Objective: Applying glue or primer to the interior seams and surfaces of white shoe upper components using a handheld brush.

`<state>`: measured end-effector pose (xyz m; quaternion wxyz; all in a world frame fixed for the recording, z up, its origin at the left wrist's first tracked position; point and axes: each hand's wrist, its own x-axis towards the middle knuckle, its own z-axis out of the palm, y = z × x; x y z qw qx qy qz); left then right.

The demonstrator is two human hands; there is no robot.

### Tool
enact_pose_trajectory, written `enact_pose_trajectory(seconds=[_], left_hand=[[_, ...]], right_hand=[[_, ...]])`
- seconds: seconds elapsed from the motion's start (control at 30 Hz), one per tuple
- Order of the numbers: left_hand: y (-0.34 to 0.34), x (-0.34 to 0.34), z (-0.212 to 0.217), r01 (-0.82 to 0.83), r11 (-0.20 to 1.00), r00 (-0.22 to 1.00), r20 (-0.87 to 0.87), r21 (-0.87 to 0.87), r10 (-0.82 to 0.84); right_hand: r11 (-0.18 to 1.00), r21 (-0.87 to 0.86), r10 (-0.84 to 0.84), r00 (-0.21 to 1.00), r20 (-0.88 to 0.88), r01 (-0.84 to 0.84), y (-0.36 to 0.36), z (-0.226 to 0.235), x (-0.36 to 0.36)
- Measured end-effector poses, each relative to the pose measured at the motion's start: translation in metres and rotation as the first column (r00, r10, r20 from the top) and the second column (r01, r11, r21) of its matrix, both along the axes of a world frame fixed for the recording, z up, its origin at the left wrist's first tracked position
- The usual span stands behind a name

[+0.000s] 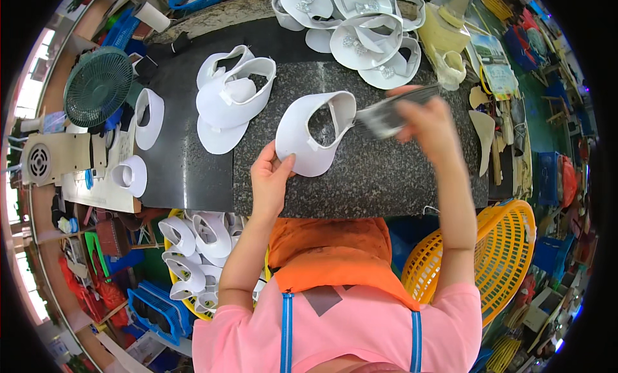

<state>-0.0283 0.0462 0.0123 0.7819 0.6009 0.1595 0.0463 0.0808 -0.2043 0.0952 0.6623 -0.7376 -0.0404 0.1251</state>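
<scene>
Head view: my left hand (270, 180) pinches the white shoe upper (313, 133) on the bench (386, 180); my right hand (428, 125), beside it, grips a brush (386, 115). I judge brushing underway; next, steady strokes.

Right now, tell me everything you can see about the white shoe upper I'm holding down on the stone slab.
The white shoe upper is a curved, smooth, leather-like piece with a rounded toe part, a large oval opening and a narrow strap across it. It lies flat near the front of the dark speckled stone slab. The left hand pinches its lower left edge, and the right hand holds a brush whose bristles meet its right edge. It lies apart from the other white uppers.
</scene>
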Motion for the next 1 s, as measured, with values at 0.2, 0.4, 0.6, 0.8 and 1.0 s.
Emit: enact_pose_trajectory(seconds=[0.2, 0.4, 0.6, 0.8, 1.0], left_hand=[[-0.002, 0.001, 0.000, 0.064, 0.986, 0.994, 0.081, 0.155, -0.077], [0.015, 0.000, -0.001, -0.006, 0.975, 1.000, 0.010, -0.221, 0.008], [0.101, -0.030, 0.032, -0.150, 0.969, 0.961, 0.199, -0.198, 0.190], [0.264, -0.078, -0.015, -0.551, 0.834, 0.826, 0.125, -0.037, 0.550], [0.228, -0.055, 0.015, 0.014, -0.232, 0.670, 0.163, 0.973, 0.725]], right_hand=[[0.998, -0.058, 0.009, 0.975, 0.224, 0.004, 0.077, -0.024, -0.016], [0.890, -0.441, 0.346, 0.804, 0.484, -0.117, 0.069, -0.036, -0.063], [0.983, -0.133, -0.075, 0.936, 0.343, 0.127, 0.033, -0.034, -0.066], [0.992, -0.096, -0.055, 0.965, 0.257, 0.082, 0.022, -0.038, -0.064], [0.974, -0.035, -0.213, 0.952, 0.222, 0.226, 0.023, -0.031, -0.065]])
